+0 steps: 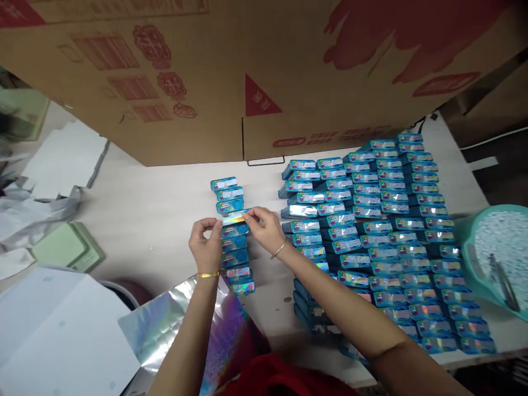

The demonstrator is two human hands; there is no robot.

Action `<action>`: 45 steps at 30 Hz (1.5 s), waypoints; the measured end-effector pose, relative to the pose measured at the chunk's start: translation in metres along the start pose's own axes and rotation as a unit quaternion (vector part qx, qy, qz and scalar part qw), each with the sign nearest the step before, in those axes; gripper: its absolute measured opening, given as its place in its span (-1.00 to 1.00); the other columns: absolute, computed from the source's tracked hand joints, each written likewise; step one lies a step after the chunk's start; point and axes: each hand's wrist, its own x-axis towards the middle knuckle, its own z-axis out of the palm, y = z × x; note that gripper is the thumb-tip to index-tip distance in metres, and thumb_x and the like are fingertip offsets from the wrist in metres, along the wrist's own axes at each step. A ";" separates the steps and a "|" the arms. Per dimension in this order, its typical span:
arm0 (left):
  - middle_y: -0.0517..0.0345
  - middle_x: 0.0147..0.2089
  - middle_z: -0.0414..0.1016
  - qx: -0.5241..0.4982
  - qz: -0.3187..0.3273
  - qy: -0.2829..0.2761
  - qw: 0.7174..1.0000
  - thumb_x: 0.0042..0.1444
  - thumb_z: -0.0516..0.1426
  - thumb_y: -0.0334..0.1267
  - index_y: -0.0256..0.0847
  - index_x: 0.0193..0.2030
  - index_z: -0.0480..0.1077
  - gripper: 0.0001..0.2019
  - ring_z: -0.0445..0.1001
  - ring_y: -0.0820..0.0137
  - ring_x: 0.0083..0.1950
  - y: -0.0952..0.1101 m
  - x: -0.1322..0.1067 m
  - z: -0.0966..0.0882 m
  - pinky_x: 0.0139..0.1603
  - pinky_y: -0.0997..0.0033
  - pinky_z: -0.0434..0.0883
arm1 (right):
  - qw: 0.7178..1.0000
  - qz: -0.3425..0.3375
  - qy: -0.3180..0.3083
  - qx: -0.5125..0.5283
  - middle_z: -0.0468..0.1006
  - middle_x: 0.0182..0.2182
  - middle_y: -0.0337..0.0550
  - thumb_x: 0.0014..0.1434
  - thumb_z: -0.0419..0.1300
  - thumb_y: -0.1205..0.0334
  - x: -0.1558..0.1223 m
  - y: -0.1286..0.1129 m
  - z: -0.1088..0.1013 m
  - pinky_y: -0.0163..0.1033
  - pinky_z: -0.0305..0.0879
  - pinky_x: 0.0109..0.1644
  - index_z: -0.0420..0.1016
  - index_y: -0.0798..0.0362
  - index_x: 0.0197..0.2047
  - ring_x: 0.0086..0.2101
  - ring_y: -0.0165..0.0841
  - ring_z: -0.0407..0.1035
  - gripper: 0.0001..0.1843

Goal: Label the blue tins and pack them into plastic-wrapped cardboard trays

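Note:
My left hand [206, 242] and my right hand [264, 225] are both closed in a pinch on the ends of a shiny holographic sticker strip [236, 216]. They hold it just above a short column of small blue boxes [231, 236] lying on the white table [157, 209]. Some boxes in that column carry holographic labels, others show plain blue tops. A sheet of holographic foil [181, 324] lies at the table's near edge, under my left forearm.
A large block of several labelled blue boxes [383, 231] fills the table's right half. A big cardboard carton [256, 71] stands behind. A teal basket [499, 258] sits at far right. White paper sheets [53, 324] and a green pad [68, 247] lie left.

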 end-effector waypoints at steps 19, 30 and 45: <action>0.08 0.01 0.24 0.130 -0.081 0.024 0.988 -0.22 0.32 -0.22 -0.13 -0.02 0.22 -0.42 0.35 0.27 -0.04 -0.021 0.054 0.047 0.12 0.04 0.25 | 0.985 0.165 -0.035 -0.034 0.47 -0.50 -0.36 0.10 0.22 0.11 0.062 0.045 0.010 -0.24 0.09 -0.15 0.46 0.01 -0.35 -0.38 -0.38 0.35 -0.85; -0.11 0.07 0.27 0.036 -0.231 -0.069 0.970 -0.21 0.33 -0.30 -0.22 0.24 0.08 -0.16 0.41 0.19 0.05 -0.017 0.066 0.048 0.01 0.19 0.40 | 0.926 0.023 -0.175 -0.334 0.56 -0.39 -0.04 0.11 0.10 0.41 0.083 0.016 0.003 -0.07 -0.04 -0.09 0.54 0.05 -0.44 -0.24 -0.19 0.36 -0.79; 0.13 -0.35 0.49 0.359 0.187 -0.301 0.863 0.25 -0.02 -0.17 -0.18 -0.29 0.40 -0.77 0.46 0.35 -0.30 -0.028 -0.041 -0.156 -0.19 0.31 0.34 | 0.899 -0.207 -0.268 -0.278 0.47 -0.19 -0.05 0.33 0.01 0.20 -0.078 -0.046 0.070 -0.09 -0.03 0.00 0.52 0.09 -0.23 -0.10 -0.21 0.21 -0.72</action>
